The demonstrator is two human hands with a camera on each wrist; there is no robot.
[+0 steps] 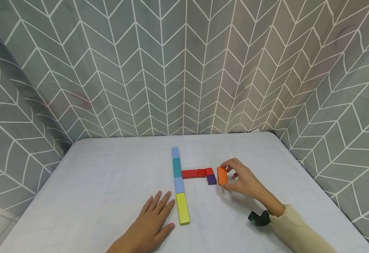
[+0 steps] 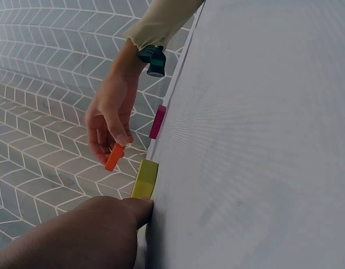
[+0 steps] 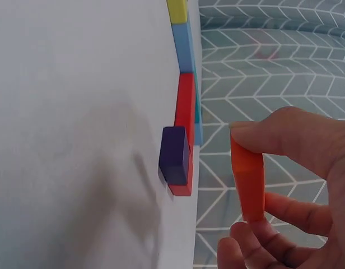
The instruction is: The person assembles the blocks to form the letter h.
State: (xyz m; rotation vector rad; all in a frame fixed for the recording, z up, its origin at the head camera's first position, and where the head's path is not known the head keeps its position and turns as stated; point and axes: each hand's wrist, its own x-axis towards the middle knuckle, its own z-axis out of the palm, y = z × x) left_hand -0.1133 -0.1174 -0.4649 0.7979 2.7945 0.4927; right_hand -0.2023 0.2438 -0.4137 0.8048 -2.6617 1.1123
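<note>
My right hand (image 1: 242, 179) pinches an orange block (image 1: 222, 176) between thumb and fingertips, held above the table in the right wrist view. Just left of it lies a purple block (image 1: 211, 179), on the near side of the end of a row of red blocks (image 1: 189, 174). That row meets a column made of a far light blue block (image 1: 175, 152), a teal block (image 1: 177, 167), a nearer light blue block (image 1: 179, 185) and a yellow block (image 1: 182, 209). My left hand (image 1: 149, 225) rests on the table, fingers spread, left of the yellow block.
A white cloth covers the table (image 1: 108, 175). Grey curtains (image 1: 184, 70) with white zigzag lines hang behind it and along both sides. A dark device (image 1: 259, 218) is strapped at the right wrist, beside the pale sleeve (image 1: 298, 228).
</note>
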